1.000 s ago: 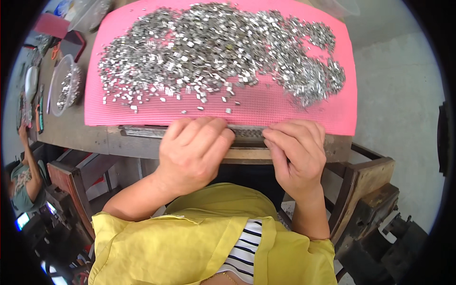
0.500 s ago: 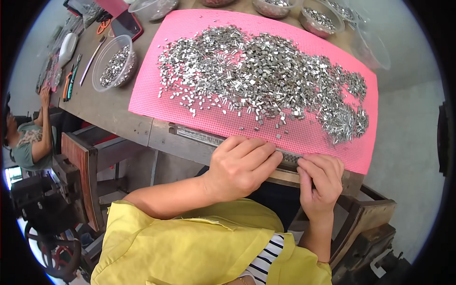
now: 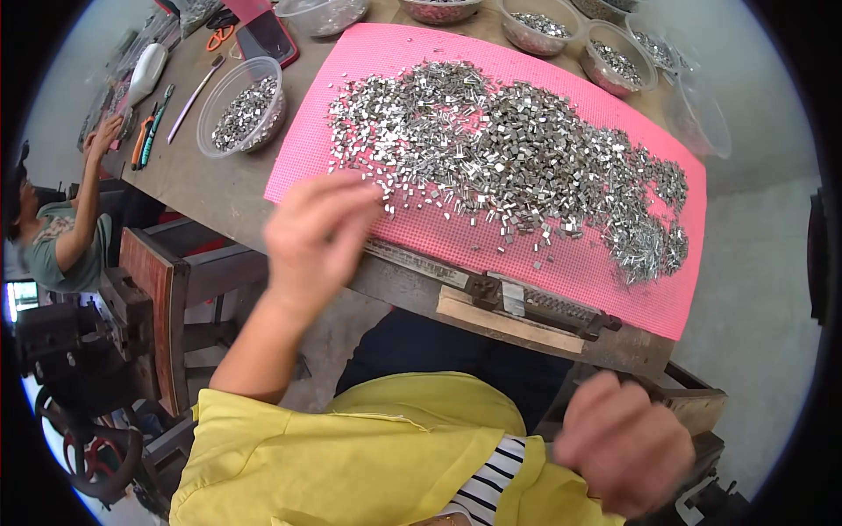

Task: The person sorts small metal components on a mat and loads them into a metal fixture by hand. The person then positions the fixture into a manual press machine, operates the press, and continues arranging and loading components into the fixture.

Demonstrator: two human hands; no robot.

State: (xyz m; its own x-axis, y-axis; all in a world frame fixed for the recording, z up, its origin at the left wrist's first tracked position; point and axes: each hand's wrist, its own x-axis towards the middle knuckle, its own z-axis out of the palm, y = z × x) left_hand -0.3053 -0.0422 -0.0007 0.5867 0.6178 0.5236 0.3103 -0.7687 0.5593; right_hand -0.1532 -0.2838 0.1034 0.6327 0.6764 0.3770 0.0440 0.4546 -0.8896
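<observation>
My left hand [image 3: 320,235] is over the front left edge of the pink mat [image 3: 307,158], its fingertips close to the nearest metal pieces. Motion smears its fingers, so a hold cannot be made out. Low at the right, off the table edge, my right hand [image 3: 624,445] is heavily blurred, with fingers that look curled. A wide heap of small silvery metal pieces [image 3: 526,162] covers much of the mat. Along the table's front edge runs a long narrow metal fixture [image 3: 561,305] with a small block [image 3: 512,298] on it. Neither hand touches the fixture.
Clear plastic bowls of metal pieces stand around the mat, one bowl [image 3: 210,140] at the left. Beyond it lie a toothbrush [image 3: 195,98], pliers [image 3: 142,145], scissors [image 3: 219,38] and a phone [image 3: 267,39]. A wooden strip [image 3: 509,321] edges the table. Another person [image 3: 66,228] sits far left.
Both hands have left the fixture. My left hand moved left and up to the mat; my right dropped down and right. The fixture's block now shows. The whole view has shifted slightly.
</observation>
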